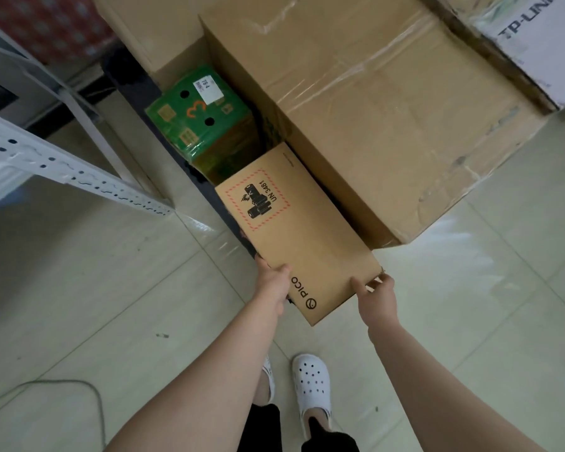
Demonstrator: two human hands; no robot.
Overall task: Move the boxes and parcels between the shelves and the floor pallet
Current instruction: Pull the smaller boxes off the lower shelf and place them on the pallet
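Pale tiled floor (111, 288) below — left hand (273, 285) and right hand (377, 298) both grip the near end of the PICO box (307, 230), thumbs on top; it's just beside the big taped carton (388, 109), green box (203, 122) beyond it.

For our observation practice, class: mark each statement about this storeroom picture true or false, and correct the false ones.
1. Both the left hand and the right hand hold the PICO box. True.
2. The green box lies on top of the PICO box. False: it sits beyond it, beside the large taped carton.
3. The PICO box bears a UN 3481 label. True.
4. The person wears black boots. False: white clogs.
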